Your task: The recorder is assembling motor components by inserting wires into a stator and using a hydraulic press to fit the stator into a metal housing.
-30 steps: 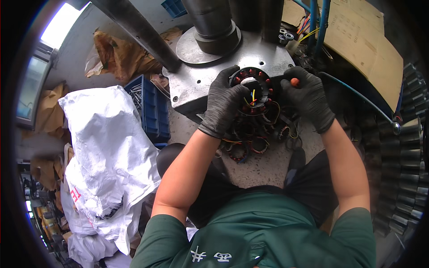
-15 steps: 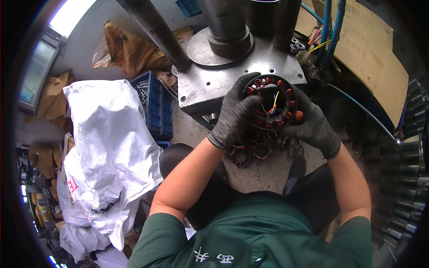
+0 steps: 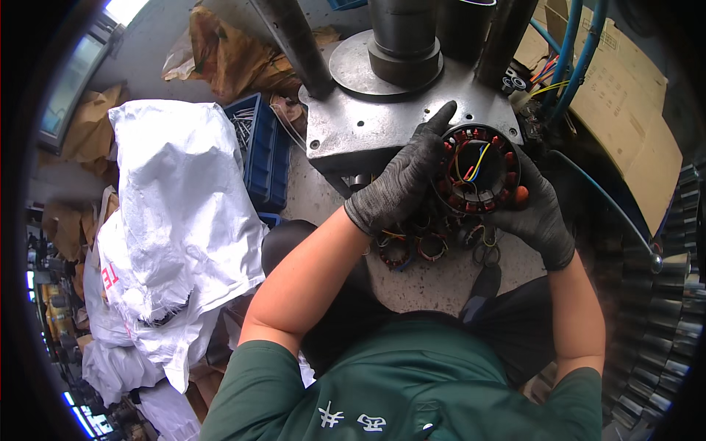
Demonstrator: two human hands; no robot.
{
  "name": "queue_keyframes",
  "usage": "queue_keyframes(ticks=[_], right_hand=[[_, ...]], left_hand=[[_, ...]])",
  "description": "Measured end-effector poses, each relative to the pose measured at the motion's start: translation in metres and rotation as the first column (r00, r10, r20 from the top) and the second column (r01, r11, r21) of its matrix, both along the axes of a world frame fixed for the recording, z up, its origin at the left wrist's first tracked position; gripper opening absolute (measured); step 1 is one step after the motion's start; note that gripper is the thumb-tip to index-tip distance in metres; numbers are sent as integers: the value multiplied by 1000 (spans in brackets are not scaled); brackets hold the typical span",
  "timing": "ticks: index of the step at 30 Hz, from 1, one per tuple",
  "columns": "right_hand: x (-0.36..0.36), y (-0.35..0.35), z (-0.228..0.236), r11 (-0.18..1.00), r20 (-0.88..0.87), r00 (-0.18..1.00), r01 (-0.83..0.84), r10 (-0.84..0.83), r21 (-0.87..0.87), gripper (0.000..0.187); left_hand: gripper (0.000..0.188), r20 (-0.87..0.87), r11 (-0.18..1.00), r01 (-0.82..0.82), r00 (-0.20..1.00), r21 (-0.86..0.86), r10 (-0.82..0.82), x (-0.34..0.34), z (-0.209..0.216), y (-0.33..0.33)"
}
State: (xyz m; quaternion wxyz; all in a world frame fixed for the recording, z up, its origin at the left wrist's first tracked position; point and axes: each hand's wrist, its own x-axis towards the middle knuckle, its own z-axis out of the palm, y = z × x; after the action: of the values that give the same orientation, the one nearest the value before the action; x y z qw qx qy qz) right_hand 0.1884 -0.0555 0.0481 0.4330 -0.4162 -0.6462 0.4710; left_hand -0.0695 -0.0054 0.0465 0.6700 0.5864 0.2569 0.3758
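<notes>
A round motor stator (image 3: 471,205), a dark ring with red-brown coils, is held up in front of the press plate. Yellow, red and blue wires curl inside its opening. My left hand (image 3: 401,180), in a grey glove, is against the ring's left side; one digit points away past the rim and the other fingertips are hidden. Gripping the right and lower edge is my right hand (image 3: 543,217), also gloved, its fingers partly behind the ring. A rounded orange-red spot shows near its thumb; I cannot tell what it is. Several wired stators (image 3: 395,251) lie on the floor below.
Beyond the hands stands a press with a steel plate (image 3: 342,121) and thick columns. Blue bins (image 3: 276,173) and a white sack (image 3: 173,206) are at left. Cardboard (image 3: 614,110), a ball-ended lever (image 3: 657,259) and stacked metal parts (image 3: 662,331) are at right.
The left digit that lay over the ring's face has lifted off and now points away beyond the rim. The view has shifted slightly. The right hand keeps its grip.
</notes>
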Motion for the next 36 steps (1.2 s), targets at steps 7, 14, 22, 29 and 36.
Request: queue_keyframes(ticks=[7, 14, 22, 29, 36], right_hand=[[-5, 1, -3, 1000, -124, 992, 3, -2, 9, 112], [0, 8, 5, 995, -73, 997, 6, 1, 97, 114], [-4, 10, 6, 986, -4, 1000, 12, -11, 167, 112], [-7, 14, 16, 998, -130, 991, -19, 27, 64, 103], [5, 35, 10, 984, -324, 939, 63, -115, -168, 72]], left_hand=[[131, 1, 994, -77, 997, 80, 77, 3, 8, 6], [133, 112, 983, -99, 990, 153, 83, 3, 0, 12], [131, 127, 982, -84, 990, 170, 63, -3, 12, 6], [136, 96, 978, -62, 994, 200, 43, -10, 17, 7], [108, -74, 830, -49, 991, 555, 108, -4, -17, 20]])
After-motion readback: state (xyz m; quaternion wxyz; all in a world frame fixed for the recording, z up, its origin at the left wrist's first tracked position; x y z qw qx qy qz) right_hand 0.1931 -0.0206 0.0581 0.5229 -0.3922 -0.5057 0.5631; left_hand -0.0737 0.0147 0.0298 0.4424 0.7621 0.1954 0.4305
